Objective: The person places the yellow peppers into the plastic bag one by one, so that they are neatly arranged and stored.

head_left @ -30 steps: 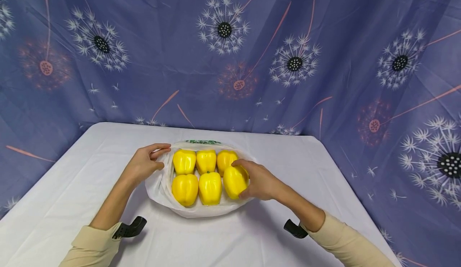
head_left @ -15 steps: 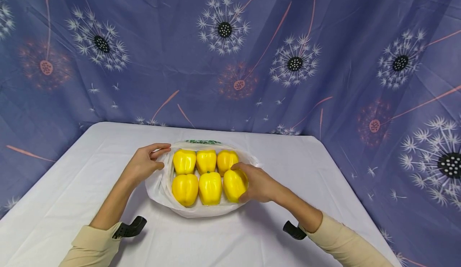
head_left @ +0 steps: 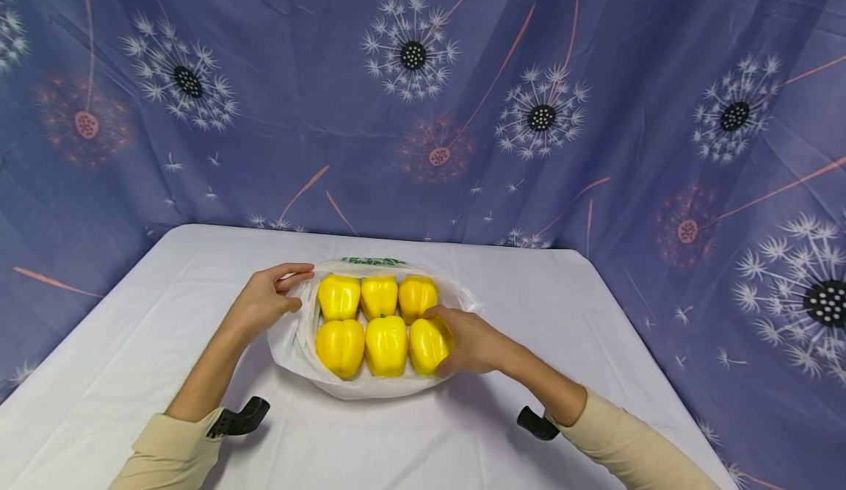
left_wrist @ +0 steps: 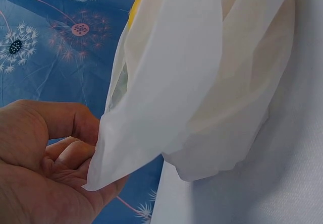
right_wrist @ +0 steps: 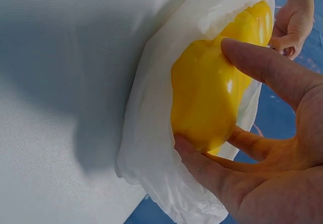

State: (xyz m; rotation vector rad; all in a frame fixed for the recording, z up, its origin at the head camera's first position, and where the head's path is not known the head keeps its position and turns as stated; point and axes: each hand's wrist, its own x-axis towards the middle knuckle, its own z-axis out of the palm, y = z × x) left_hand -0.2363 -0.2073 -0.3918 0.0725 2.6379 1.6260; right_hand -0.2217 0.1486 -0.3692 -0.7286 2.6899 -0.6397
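My right hand (head_left: 472, 339) grips a yellow bell pepper (head_left: 428, 345) at the front right of the white plastic bag (head_left: 350, 389). Fingertips press opposite sides of this pepper (right_wrist: 202, 98) in the right wrist view. Beside it, inside the bag's wide mouth, several more yellow bell peppers (head_left: 385, 347) sit in two rows. My left hand (head_left: 261, 300) holds the bag's left rim. In the left wrist view, a flap of the bag (left_wrist: 146, 118) hangs across the left fingers and hides some of them.
The bag rests on a table with a white cloth (head_left: 548, 292). Behind and to both sides hangs a blue curtain (head_left: 297, 93) with dandelion prints. A black wrist mount (head_left: 239, 418) sits at the left cuff, another mount (head_left: 537, 424) at the right.
My right hand has shifted slightly down and left with its pepper, which now sits lower and more level with its row. The left hand stays where it was.
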